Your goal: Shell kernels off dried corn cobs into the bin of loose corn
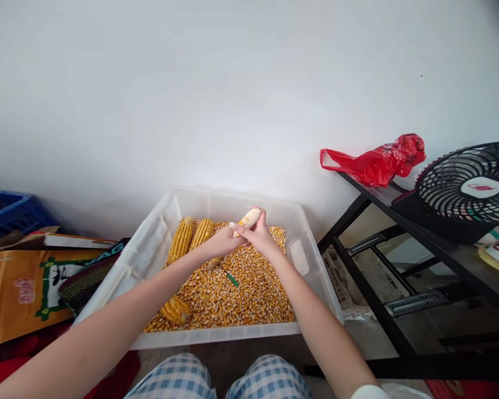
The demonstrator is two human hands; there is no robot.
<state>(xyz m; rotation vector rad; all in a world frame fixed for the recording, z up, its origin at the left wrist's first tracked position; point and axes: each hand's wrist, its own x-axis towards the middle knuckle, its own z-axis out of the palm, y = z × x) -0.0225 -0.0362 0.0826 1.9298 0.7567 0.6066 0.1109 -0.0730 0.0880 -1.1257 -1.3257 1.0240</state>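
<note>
A mostly stripped corn cob point(249, 217), pale with a few yellow kernels left on it, is held above the plastic bin point(316, 277). My left hand point(225, 241) grips its lower end. My right hand point(261, 235) is wrapped round its upper part, the thumb lying along it. Loose corn kernels point(241, 302) fill the bin beneath both hands. Whole ears of corn point(181, 238) lean at the bin's back left, and another ear point(175, 310) lies at the front left. A small green tool point(232, 279) rests on the kernels below my hands.
At the right stands a black metal-framed table point(370, 194) with a red plastic bag point(382, 160) and a black fan point(474, 185). To the left are a cardboard box point(16, 293) and a blue crate point(20, 213). A white wall point(233, 100) rises behind the bin.
</note>
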